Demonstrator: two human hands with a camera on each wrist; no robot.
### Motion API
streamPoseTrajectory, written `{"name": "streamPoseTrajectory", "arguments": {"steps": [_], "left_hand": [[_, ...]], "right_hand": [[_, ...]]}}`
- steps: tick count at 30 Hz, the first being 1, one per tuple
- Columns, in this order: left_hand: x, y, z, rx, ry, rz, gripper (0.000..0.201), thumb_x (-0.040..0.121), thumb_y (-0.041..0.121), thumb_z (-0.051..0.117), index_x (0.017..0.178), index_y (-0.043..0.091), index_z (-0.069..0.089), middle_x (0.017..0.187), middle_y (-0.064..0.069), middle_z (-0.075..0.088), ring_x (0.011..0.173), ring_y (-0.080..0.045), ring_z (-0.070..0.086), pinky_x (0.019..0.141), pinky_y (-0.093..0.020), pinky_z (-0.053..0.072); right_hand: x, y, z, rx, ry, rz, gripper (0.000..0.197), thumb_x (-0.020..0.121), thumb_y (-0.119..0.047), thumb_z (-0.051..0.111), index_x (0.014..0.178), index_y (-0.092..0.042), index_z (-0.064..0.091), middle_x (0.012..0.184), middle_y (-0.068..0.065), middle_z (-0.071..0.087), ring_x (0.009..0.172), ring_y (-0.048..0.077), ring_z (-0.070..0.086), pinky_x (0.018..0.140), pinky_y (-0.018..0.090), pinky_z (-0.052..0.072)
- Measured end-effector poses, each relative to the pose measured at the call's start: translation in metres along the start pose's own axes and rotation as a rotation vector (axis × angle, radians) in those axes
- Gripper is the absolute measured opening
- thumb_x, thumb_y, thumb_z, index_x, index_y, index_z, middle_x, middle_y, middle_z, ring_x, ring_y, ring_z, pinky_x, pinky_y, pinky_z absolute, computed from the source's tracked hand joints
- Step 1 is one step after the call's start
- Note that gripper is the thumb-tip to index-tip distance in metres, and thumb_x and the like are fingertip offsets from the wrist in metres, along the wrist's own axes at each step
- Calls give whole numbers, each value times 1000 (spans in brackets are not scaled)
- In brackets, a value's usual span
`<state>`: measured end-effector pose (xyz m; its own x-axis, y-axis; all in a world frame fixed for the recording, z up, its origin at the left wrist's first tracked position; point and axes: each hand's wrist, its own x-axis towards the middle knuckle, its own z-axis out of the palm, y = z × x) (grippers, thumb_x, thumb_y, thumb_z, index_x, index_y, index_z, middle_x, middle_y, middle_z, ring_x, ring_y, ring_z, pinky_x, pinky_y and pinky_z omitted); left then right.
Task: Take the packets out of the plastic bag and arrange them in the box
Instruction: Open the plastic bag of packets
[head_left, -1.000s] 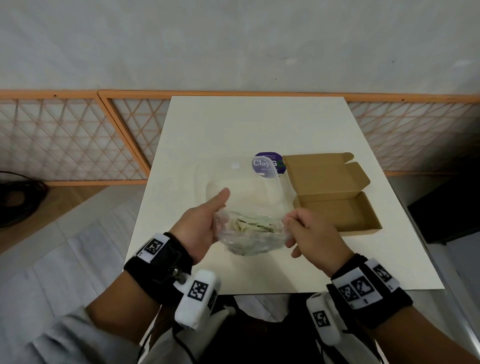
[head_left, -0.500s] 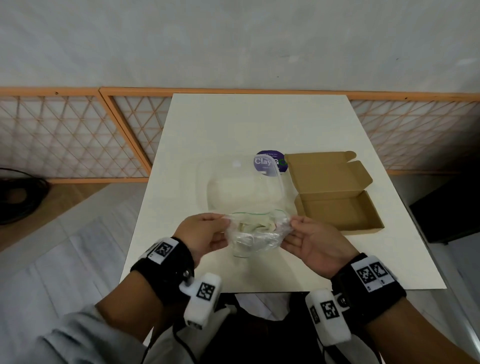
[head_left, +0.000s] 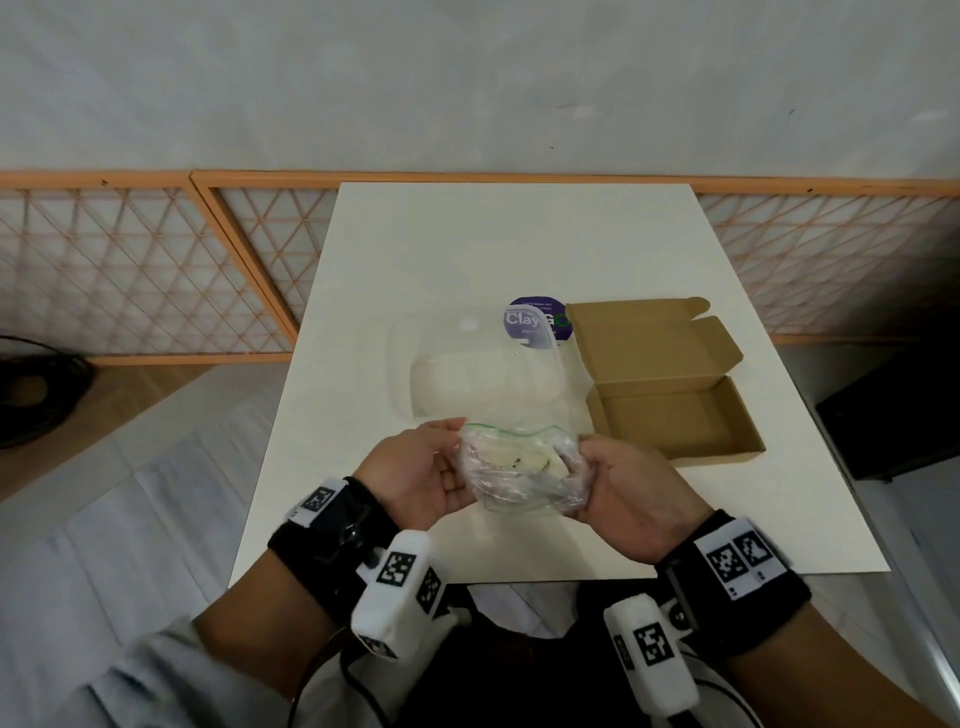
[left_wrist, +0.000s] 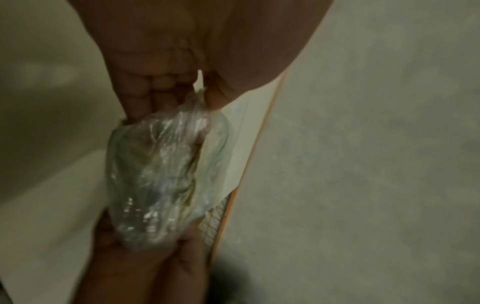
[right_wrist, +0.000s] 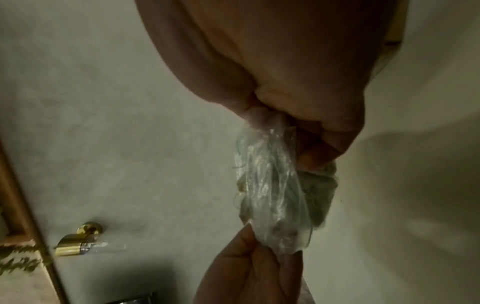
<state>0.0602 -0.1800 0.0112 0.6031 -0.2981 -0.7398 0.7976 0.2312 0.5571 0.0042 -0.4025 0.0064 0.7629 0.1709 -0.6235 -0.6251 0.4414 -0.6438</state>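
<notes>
A clear plastic bag (head_left: 519, 470) with a green zip edge hangs between both hands above the table's near part; pale packets show dimly through it. My left hand (head_left: 415, 470) pinches the bag's left side and my right hand (head_left: 618, 486) pinches its right side, pulling the mouth apart. The left wrist view shows the bag (left_wrist: 166, 170) stretched from my left hand's fingers (left_wrist: 145, 98) to the other hand. In the right wrist view the bag (right_wrist: 275, 195) is held the same way. An open brown cardboard box (head_left: 670, 410) lies to the right, its tray bare.
A clear plastic container (head_left: 478, 374) lies on the white table (head_left: 467, 244) just beyond the bag. A purple round sticker (head_left: 535, 319) sits behind it. An orange lattice fence (head_left: 130, 270) runs behind the table. The table's near edge is close to my wrists.
Both hands shifted their hold from cradling the bag to pinching its two sides. The bag's mouth has spread wider, and the bag has sunk a little toward me.
</notes>
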Motion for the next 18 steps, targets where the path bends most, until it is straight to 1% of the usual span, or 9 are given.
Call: {"name": "streamPoseTrajectory", "arguments": {"steps": [3,5,7,10,12,13,15,16,18], "left_hand": [[-8,0,6,75,18,118,27,102,6,45,120,16,64,99,-10,68,88,-29,65,72,-42,64],[-12,-2,8,138,3,212,26,106,11,49,123,20,66,96,-7,69,88,-26,65,73,-41,63],[-15,-3,9,218,-17,294,22,107,18,53,121,25,69,87,-3,70,79,-19,67,78,-40,61],[-18,-3,13,270,-15,341,17,105,24,58,105,14,72,80,-2,69,71,-15,66,83,-40,62],[-18,-1,14,216,-17,292,23,104,27,60,90,11,70,72,-1,67,66,-15,65,80,-37,61],[-17,2,13,160,-17,234,23,103,29,61,91,12,70,73,-1,67,66,-15,66,77,-35,61],[-12,9,9,43,-3,80,20,101,29,61,103,12,72,83,-2,71,73,-16,68,74,-32,60],[-10,13,7,-19,-13,14,22,98,28,61,110,12,71,94,-4,71,82,-19,69,78,-33,59],[-5,19,2,-128,-39,-53,32,95,26,61,122,11,67,116,-8,65,106,-25,63,101,-38,51]], "right_hand": [[-2,-4,2,11,-102,-19,57,90,-23,41,137,4,60,143,23,61,121,36,60,99,45,41],[-2,-6,4,10,-115,-58,57,92,-22,48,143,3,54,142,22,62,123,36,62,96,41,51],[1,-5,5,16,-61,-131,49,100,-16,55,144,5,48,139,22,64,127,40,62,101,50,54],[7,-3,7,-52,43,-186,43,107,-25,55,140,3,50,135,20,67,129,42,61,111,58,45],[8,-3,10,-86,49,-184,51,106,-36,55,141,1,52,138,21,64,132,42,58,111,57,44],[9,-2,11,-87,56,-174,57,105,-41,56,142,3,50,139,23,63,133,42,57,111,55,44],[7,-1,13,-108,43,-132,66,105,-46,54,144,6,47,139,23,63,134,41,57,114,54,43],[5,-1,14,-114,28,-109,64,107,-47,48,143,6,49,139,20,65,133,38,58,114,53,44],[2,-2,14,-84,-18,-60,60,109,-48,38,142,-2,57,137,13,67,132,30,61,111,45,45]]}}
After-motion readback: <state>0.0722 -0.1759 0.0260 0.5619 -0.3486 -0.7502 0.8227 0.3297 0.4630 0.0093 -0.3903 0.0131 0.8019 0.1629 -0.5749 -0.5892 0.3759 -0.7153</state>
